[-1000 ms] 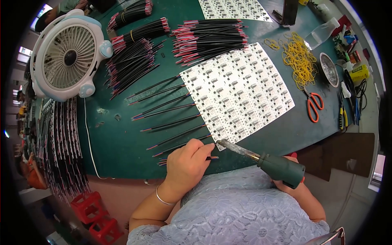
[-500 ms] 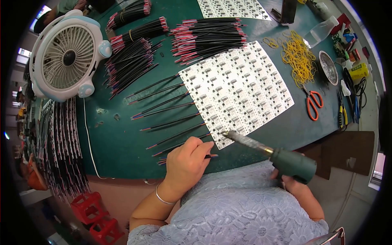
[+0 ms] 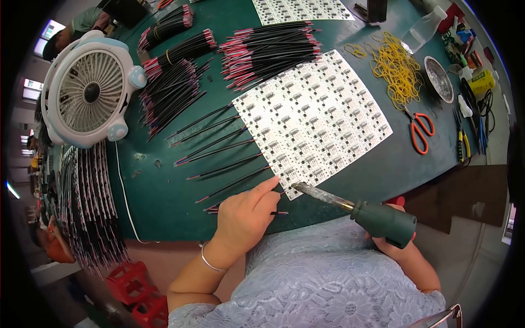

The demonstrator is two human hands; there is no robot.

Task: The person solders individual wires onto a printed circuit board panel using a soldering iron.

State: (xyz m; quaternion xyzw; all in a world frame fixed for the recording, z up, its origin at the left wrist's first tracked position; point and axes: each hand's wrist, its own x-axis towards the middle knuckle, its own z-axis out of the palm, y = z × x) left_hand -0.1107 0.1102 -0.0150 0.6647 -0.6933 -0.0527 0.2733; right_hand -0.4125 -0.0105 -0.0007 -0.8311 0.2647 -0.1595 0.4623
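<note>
White circuit panel (image 3: 322,117) lies on a green worktop (image 3: 164,218), its face crowded with small dark components, its near left corner the meeting point of hand and tool. Black leads (image 3: 221,168) reach out to the left of it in a loose row. The left hand (image 3: 246,221) sits beside that corner, index finger stretched out with its tip at the panel's left edge, the other fingers curled; whether they and the thumb pinch a lead cannot be told from this angle. The right hand (image 3: 396,247) wraps its fingers around a green-handled soldering iron (image 3: 385,221), its tip on or just above the panel near the same corner, contact too fine to confirm. The panel looks thin, light and fairly stiff, likely to slide on the smooth worktop if nudged and to flex if lifted by one corner, while its raised components look easy to scrape. Its right and far right edges seem the best hold, taken by the rim, away from the leads and a presumably hot tip. The leads appear light and bendy, though a tug could strain their joints, so steadying them close to the panel seems safer than pulling their free ends. A pile of black cables (image 3: 268,52) lies against the far edge, yellow rubber bands (image 3: 396,71) to the right
</note>
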